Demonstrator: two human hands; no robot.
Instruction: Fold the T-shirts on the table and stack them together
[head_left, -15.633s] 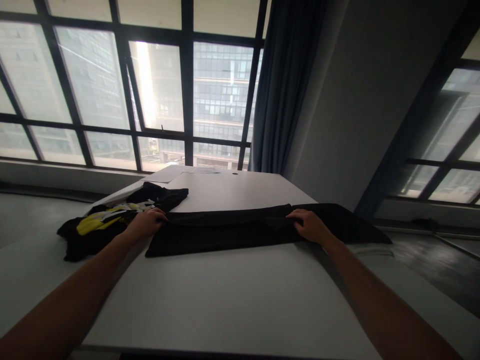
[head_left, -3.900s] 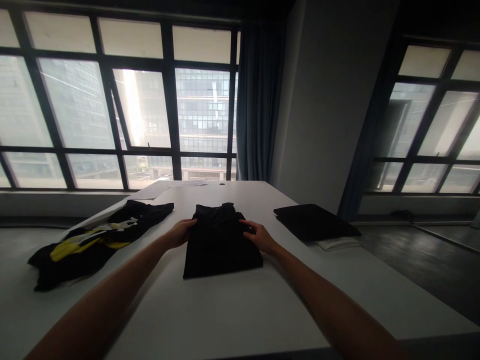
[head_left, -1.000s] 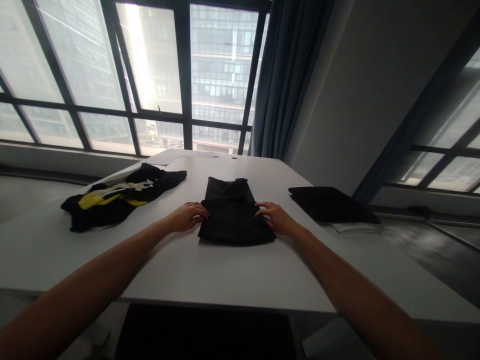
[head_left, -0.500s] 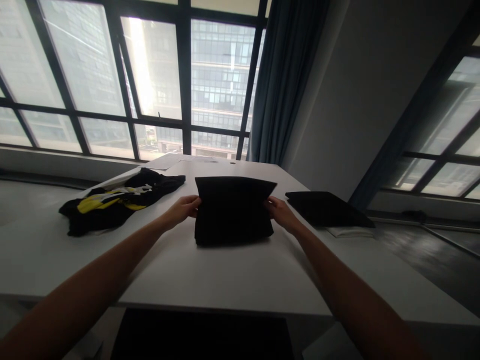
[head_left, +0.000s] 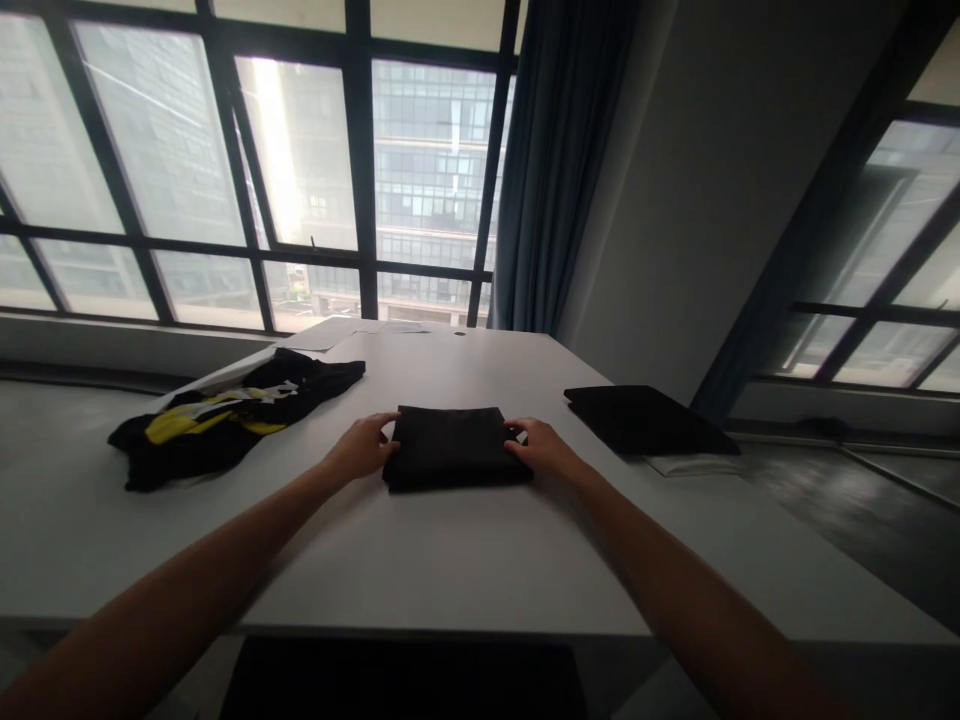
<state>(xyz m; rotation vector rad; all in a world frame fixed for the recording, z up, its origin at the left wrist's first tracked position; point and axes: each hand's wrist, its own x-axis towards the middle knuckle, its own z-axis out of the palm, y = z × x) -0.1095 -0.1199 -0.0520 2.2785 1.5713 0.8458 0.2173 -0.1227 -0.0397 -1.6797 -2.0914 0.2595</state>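
Black folded garment (head_left: 452, 446) flat on tabletop (head_left: 450, 560); left hand (head_left: 362, 448), right hand (head_left: 541, 448), fingers pinching its side edges; uneven lift could spill folds.

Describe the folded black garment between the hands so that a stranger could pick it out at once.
Start at the white table in front of the big window. Near its middle lies the folded black garment, a compact rectangle, with the left hand at one side edge and the right hand at the other. Unlike the crumpled black and yellow clothing to the left and the flat black stack to the right, it alone is touched.
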